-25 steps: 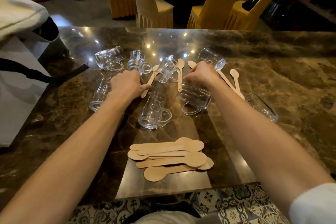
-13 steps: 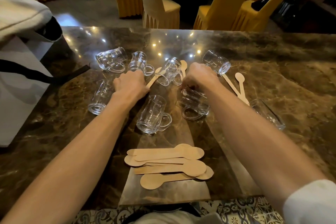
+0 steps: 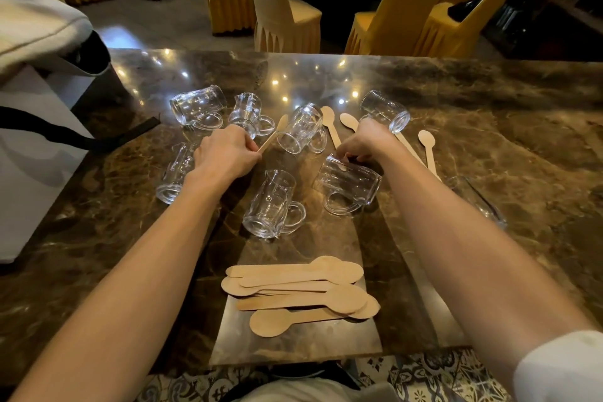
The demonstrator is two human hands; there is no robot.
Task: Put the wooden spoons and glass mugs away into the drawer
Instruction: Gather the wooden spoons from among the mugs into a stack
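On the glossy brown marble table (image 3: 489, 127), gathering spoons looks to be the step in hand. The left hand (image 3: 225, 157) curls round the handle of a pale flat wooden spoon (image 3: 272, 137). The right hand (image 3: 365, 143) seems to pinch a second wooden spoon (image 3: 329, 122) beside a tipped clear glass mug (image 3: 350, 186). Next, both spoons probably join the near spoon pile (image 3: 293, 290). No drawer shows. Yellow-covered chairs (image 3: 394, 10) stand beyond.

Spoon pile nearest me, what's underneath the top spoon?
More wooden spoons, overlapping and fanned out, lying on the marble table. At least five show; any fully covered ones cannot be seen.
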